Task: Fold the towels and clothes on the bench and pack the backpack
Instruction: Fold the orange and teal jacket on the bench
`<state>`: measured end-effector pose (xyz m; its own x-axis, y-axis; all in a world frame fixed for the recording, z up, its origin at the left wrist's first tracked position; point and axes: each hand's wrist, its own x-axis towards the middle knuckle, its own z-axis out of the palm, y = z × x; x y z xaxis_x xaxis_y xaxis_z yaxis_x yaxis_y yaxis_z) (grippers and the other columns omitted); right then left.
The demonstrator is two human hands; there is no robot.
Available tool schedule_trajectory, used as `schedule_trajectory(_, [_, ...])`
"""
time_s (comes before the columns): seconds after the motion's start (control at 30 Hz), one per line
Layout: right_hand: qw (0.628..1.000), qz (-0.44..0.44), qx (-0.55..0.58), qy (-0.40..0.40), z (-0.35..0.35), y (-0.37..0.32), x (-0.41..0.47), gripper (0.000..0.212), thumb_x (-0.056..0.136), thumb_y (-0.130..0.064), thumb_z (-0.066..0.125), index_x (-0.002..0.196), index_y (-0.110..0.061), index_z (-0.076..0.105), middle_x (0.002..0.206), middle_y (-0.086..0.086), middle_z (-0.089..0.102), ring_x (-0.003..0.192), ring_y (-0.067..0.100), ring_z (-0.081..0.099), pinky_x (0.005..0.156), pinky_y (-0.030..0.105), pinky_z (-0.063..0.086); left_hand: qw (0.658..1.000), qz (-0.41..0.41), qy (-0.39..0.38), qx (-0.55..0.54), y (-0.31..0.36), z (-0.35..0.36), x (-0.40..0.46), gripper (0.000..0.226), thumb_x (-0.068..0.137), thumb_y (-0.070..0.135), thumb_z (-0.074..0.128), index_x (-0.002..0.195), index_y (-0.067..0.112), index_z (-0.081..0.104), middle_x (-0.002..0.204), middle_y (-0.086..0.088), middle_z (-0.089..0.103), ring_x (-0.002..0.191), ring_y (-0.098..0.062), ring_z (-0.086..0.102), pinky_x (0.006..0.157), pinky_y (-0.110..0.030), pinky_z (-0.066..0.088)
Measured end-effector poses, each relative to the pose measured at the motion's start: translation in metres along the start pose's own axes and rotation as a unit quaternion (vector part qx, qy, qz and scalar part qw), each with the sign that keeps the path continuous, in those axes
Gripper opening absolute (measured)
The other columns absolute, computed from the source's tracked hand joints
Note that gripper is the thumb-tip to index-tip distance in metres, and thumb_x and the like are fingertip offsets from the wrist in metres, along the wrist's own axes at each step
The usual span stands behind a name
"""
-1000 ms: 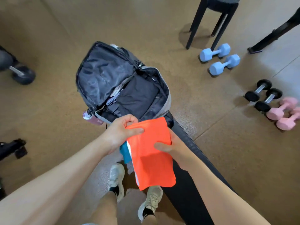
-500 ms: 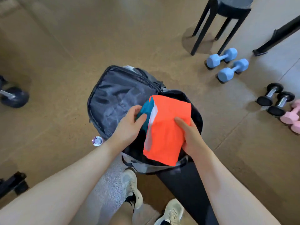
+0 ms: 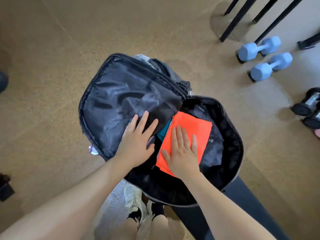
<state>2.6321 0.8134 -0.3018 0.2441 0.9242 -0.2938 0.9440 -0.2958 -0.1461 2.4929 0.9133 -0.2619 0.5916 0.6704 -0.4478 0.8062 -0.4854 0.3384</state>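
The floor is a brown, grainy, cork-like surface that fills most of the view. At 1 o'clock stand thin black legs of furniture. Just below them, at 2 o'clock, two light blue hexagonal dumbbells lie side by side on the floor. At 3 o'clock, by the right edge, there are two black dumbbells with chrome handles.

A narrow black padded table runs from the centre toward 5 o'clock. On its far end sits the open black and grey fabric backpack. Its front flap is thrown open toward 10 o'clock and shows a shiny dark lining.

Inside the main compartment lies a folded bright orange cloth, flat on dark contents. A folded teal cloth shows at its left edge, mostly hidden below the orange one.

The right hand lies flat on the orange cloth with straight, slightly spread fingers, pressing on it and gripping nothing. The left hand rests flat on the inner side of the flap near the opening, its fingers also straight, holding nothing.

At 6 o'clock, under the arms, pale sneakers stand on the floor. A small pink and white object peeks out at the backpack's left side; I cannot tell what it is.
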Motion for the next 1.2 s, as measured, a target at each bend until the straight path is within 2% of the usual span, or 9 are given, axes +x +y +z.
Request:
schedule_trajectory(0.13, [0.998, 0.016, -0.022, -0.065, 0.003, -0.002, 0.022, 0.078, 0.085, -0.054, 0.024, 0.146, -0.006, 0.019, 0.153, 0.012, 0.027, 0.143, 0.022, 0.021, 0.112, 0.045, -0.002, 0.999, 0.028, -0.012, -0.038, -0.006, -0.009, -0.001, 0.067, 0.074, 0.039, 0.037, 0.138, 0.018, 0.042, 0.150, -0.012, 0.030, 0.135, -0.040, 0.031, 0.105, -0.047, 0.033])
schedule_trajectory(0.23, [0.989, -0.010, -0.019, -0.146, -0.018, -0.003, 0.025, 0.076, 0.091, -0.056, 0.015, 0.148, -0.011, -0.008, 0.159, 0.007, -0.005, 0.145, 0.019, -0.009, 0.113, 0.044, -0.012, 0.989, -0.004, 0.029, -0.146, -0.017, -0.030, -0.006, 0.053, 0.090, 0.024, 0.046, 0.142, 0.020, 0.035, 0.154, 0.001, 0.019, 0.142, -0.019, 0.018, 0.110, -0.020, 0.011])
schedule_trajectory(0.3, [0.991, -0.009, 0.035, -0.130, -0.048, -0.008, 0.028, 0.072, 0.091, -0.055, 0.019, 0.144, -0.008, 0.028, 0.153, 0.010, 0.024, 0.140, 0.028, 0.026, 0.112, 0.043, 0.018, 0.982, -0.043, 0.063, -0.174, -0.031, -0.048, -0.009, 0.052, 0.093, 0.015, 0.048, 0.142, 0.021, 0.035, 0.154, 0.004, 0.019, 0.141, -0.015, 0.016, 0.109, -0.018, 0.009])
schedule_trajectory(0.37, [0.994, 0.002, 0.091, -0.057, -0.082, -0.022, 0.035, 0.056, 0.091, -0.047, 0.026, 0.118, -0.007, 0.055, 0.125, 0.010, 0.054, 0.106, 0.034, 0.058, 0.085, 0.040, 0.043, 0.975, -0.087, 0.076, -0.191, -0.046, -0.068, -0.008, 0.051, 0.094, 0.016, 0.046, 0.143, 0.021, 0.033, 0.155, 0.003, 0.017, 0.142, -0.016, 0.012, 0.112, -0.026, 0.015])
schedule_trajectory(0.43, [0.991, -0.019, 0.129, -0.033, -0.108, -0.045, 0.042, 0.035, 0.097, -0.034, 0.036, 0.105, -0.010, 0.060, 0.107, 0.006, 0.060, 0.091, 0.032, 0.061, 0.070, 0.038, 0.047, 0.970, -0.121, 0.072, -0.198, -0.061, -0.084, -0.005, 0.052, 0.094, 0.017, 0.045, 0.144, 0.021, 0.029, 0.155, 0.002, 0.015, 0.142, -0.018, 0.010, 0.113, -0.032, 0.018])
schedule_trajectory(0.6, [0.980, -0.031, 0.197, -0.018, -0.135, -0.111, 0.067, 0.022, 0.096, -0.020, 0.041, 0.093, -0.012, 0.062, 0.091, 0.001, 0.064, 0.084, 0.025, 0.058, 0.068, 0.038, 0.047, 0.960, -0.172, 0.113, -0.190, -0.109, -0.108, 0.017, 0.058, 0.092, 0.014, 0.045, 0.146, 0.017, 0.021, 0.155, -0.002, 0.014, 0.141, -0.024, 0.015, 0.113, -0.038, 0.021])
schedule_trajectory(0.77, [0.969, 0.032, 0.243, 0.009, -0.118, -0.140, 0.078, 0.020, 0.093, -0.013, 0.044, 0.092, -0.010, 0.064, 0.094, 0.003, 0.067, 0.086, 0.026, 0.059, 0.075, 0.038, 0.047, 0.948, -0.231, 0.004, -0.218, -0.160, -0.087, 0.041, 0.056, 0.096, 0.024, 0.044, 0.146, 0.018, 0.021, 0.149, -0.012, 0.032, 0.133, -0.032, 0.034, 0.106, -0.040, 0.031])
schedule_trajectory(0.97, [0.939, 0.107, 0.325, 0.026, -0.106, -0.153, 0.056, 0.019, 0.093, -0.014, 0.045, 0.084, -0.013, 0.061, 0.084, 0.002, 0.065, 0.082, 0.026, 0.061, 0.078, 0.043, 0.050, 0.921, -0.180, 0.135, -0.319, -0.160, -0.098, 0.006, 0.026, 0.090, 0.018, 0.054, 0.116, 0.015, 0.055, 0.106, -0.001, 0.063, 0.091, -0.017, 0.055, 0.068, -0.017, 0.031])
schedule_trajectory(1.2, [0.852, 0.173, 0.487, 0.090, -0.178, -0.172, 0.019, 0.010, 0.091, -0.029, 0.057, 0.087, -0.020, 0.055, 0.073, -0.012, 0.056, 0.072, 0.016, 0.059, 0.075, 0.034, 0.049, 0.928, 0.029, 0.139, -0.345, -0.073, -0.147, -0.077, 0.023, 0.085, 0.014, 0.062, 0.108, 0.012, 0.059, 0.095, 0.003, 0.065, 0.088, -0.012, 0.059, 0.076, -0.022, 0.043])
